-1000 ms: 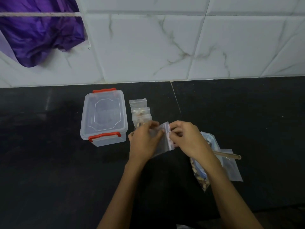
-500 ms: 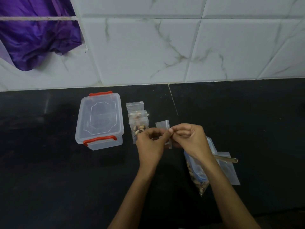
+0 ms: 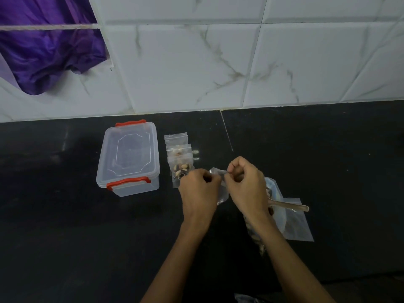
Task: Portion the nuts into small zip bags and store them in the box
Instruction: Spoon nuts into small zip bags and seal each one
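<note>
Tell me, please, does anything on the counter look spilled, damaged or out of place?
Nothing stands out. The box is shut, filled bags lie beside it, and both hands hold a small bag.

Single head view, looking forward-down at dark counter (image 3: 65,215); tiled wall (image 3: 185,62) behind; seemingly close range.

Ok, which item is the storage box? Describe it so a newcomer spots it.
On the black countertop below the white marble-tiled wall, look left of the stacked small zip bags. The clear rectangular plastic box sits there, lid on; only it has orange-red latches.
</note>
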The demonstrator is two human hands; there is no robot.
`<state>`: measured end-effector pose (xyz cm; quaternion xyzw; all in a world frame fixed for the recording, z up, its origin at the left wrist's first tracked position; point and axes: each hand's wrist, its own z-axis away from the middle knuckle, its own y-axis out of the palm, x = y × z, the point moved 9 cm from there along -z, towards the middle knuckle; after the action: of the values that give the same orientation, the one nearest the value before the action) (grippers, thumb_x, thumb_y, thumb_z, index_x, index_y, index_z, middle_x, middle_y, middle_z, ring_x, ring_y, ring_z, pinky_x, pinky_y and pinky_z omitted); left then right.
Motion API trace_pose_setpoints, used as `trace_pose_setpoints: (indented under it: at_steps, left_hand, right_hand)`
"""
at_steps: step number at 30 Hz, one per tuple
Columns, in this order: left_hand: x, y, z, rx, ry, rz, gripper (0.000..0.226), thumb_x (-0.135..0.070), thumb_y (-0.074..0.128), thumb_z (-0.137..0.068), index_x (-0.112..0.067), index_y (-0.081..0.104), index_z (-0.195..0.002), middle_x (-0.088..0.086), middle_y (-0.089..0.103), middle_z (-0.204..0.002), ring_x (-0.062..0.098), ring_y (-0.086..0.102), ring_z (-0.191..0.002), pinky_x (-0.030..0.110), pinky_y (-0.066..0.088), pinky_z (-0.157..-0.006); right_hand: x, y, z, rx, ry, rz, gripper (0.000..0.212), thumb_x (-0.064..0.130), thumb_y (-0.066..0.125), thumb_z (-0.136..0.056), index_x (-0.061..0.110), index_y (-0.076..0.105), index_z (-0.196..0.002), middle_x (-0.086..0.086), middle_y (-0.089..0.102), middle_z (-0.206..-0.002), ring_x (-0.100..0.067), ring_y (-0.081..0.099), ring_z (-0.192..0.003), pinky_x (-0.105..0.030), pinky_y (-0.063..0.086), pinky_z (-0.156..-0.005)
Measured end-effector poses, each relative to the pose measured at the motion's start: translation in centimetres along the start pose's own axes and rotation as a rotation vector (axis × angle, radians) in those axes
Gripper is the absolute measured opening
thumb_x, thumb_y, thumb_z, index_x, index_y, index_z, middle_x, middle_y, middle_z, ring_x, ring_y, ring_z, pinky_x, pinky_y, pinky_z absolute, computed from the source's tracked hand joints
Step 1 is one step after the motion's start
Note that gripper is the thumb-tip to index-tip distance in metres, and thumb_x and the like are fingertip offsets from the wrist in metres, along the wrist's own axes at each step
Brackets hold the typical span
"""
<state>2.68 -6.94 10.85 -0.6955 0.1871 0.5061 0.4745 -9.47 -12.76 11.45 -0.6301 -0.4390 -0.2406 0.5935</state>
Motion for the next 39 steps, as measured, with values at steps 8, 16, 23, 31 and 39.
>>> trace_pose_setpoints:
  at_steps: [8, 16, 23, 31, 39]
  left_hand:
    - [-0.6, -0.4, 0.1, -0.027, 0.086, -0.05, 0.021, -0.024, 0.062, -0.087, -0.032, 0.052, -0.071, -0.016, 0.053, -0.067, -0.006, 0.054, -0.065, 0.006, 0.039, -0.058]
    - [-0.3, 1.0, -1.0, 0.233, 0.261, 0.082, 0.019, -0.038, 0.047, -0.081, -0.034, 0.053, -0.099, -0.002, 0.05, -0.119, 0.013, 0.046, -0.114, 0.038, 0.044, -0.097]
    - [1.1, 3.1, -1.1, 0.398, 0.31, -0.264, 0.095, -0.021, 0.08, -0.067, -0.05, 0.016, -0.132, -0.002, 0.029, -0.147, 0.018, 0.024, -0.138, 0.052, 0.026, -0.113]
    - [4.2, 1.9, -1.3, 0.519, -0.073, 0.164, 0.079, -0.019, 0.078, -0.068, -0.024, 0.033, -0.133, -0.002, 0.041, -0.131, 0.018, 0.044, -0.12, 0.038, 0.043, -0.099]
    - [5.1, 2.5, -0.6, 0.457, -0.352, 0.603, 0.038, -0.044, 0.039, -0.089, -0.012, 0.06, -0.094, 0.011, 0.062, -0.105, 0.03, 0.06, -0.1, 0.043, 0.048, -0.086]
  right_hand:
    - [0.8, 2.2, 0.9, 0.19, -0.087, 0.324, 0.019, 0.017, 0.05, -0.094, 0.013, 0.062, -0.108, 0.002, 0.052, -0.119, -0.006, 0.053, -0.095, -0.014, 0.039, -0.076]
    - [-0.7, 1.4, 0.6, 0.295, 0.059, -0.02, 0.017, 0.014, 0.054, -0.093, 0.024, 0.066, -0.1, 0.013, 0.06, -0.085, -0.005, 0.062, -0.076, -0.021, 0.054, -0.066]
    - [-2.0, 1.3, 0.6, 0.394, 0.15, -0.181, 0.025, 0.01, 0.054, -0.093, 0.028, 0.069, -0.083, 0.005, 0.057, -0.105, -0.004, 0.056, -0.087, -0.013, 0.043, -0.066]
    - [-3.2, -1.1, 0.8, 0.331, 0.314, -0.302, 0.021, 0.014, 0.075, -0.075, 0.025, 0.07, -0.093, 0.005, 0.07, -0.081, -0.01, 0.066, -0.068, -0.02, 0.053, -0.059]
    - [-3.7, -1.8, 1.0, 0.247, 0.349, -0.234, 0.023, 0.017, 0.072, -0.078, 0.027, 0.065, -0.098, 0.012, 0.059, -0.079, -0.001, 0.056, -0.064, -0.013, 0.043, -0.052]
